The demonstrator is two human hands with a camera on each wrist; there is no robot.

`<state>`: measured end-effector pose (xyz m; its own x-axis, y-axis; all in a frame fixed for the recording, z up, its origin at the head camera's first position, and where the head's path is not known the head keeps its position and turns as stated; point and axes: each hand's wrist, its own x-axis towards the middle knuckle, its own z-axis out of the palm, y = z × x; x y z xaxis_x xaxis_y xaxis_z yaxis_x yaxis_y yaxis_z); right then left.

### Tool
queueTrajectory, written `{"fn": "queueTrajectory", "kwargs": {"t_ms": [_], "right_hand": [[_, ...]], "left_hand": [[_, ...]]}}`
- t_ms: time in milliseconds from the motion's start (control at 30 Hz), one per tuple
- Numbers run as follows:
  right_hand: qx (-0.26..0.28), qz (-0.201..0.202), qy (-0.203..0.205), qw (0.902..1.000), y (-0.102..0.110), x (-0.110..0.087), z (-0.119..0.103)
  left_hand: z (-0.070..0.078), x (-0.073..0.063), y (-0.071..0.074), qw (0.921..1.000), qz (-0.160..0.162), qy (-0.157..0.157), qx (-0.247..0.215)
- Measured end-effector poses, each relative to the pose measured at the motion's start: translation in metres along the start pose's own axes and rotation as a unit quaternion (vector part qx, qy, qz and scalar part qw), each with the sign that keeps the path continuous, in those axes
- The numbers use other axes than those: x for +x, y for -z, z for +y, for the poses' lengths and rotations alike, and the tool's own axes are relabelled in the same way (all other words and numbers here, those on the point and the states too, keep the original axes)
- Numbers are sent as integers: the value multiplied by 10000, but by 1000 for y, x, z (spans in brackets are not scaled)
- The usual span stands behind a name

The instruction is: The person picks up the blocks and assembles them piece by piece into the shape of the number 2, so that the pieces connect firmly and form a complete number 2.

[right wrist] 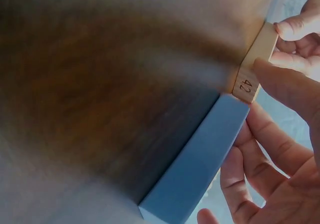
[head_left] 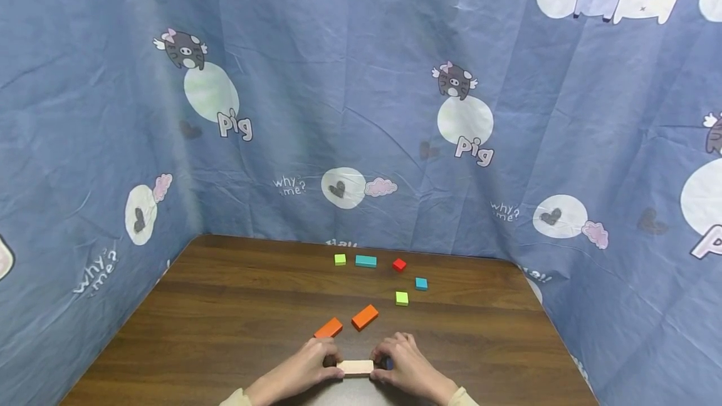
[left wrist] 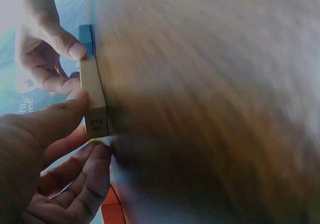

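Observation:
A pale wooden block (head_left: pixel 356 367) with 42 printed on its end lies between both hands at the table's near side. My left hand (head_left: pixel 307 365) holds one end, its thumb on the long face and fingers behind. My right hand (head_left: pixel 410 365) pinches the other end. A long blue block (right wrist: pixel 192 164) lies by the right hand, its end close to the wooden block's numbered end in the right wrist view; from the head, the hand mostly hides it. Just beyond the left fingers is an orange block (head_left: pixel 329 328), with a second orange block (head_left: pixel 365 317) to its right.
Farther back on the brown wooden table (head_left: pixel 225 306) are two small lime blocks (head_left: pixel 402 298), a teal long block (head_left: pixel 365 261), a red block (head_left: pixel 399 265) and a small blue block (head_left: pixel 421 284). A blue patterned cloth (head_left: pixel 350 130) hangs around the table's back and sides.

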<state>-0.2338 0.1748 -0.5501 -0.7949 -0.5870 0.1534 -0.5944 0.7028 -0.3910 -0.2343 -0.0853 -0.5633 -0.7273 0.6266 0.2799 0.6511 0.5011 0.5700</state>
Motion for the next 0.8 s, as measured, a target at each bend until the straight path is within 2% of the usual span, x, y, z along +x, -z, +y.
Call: {"fn": "queueTrajectory", "kwargs": {"t_ms": [233,600,800], "right_hand": [[-116,196,95,9997,1,0,3],[37,231,7,9997,1,2,7],[147,109,-202,9996,2,6,8]], "left_hand": [[2,7,-4,9994,81,328,-91],[1,14,-7,9995,199,256,26],[1,14,-6,9983,88,570,28]]}}
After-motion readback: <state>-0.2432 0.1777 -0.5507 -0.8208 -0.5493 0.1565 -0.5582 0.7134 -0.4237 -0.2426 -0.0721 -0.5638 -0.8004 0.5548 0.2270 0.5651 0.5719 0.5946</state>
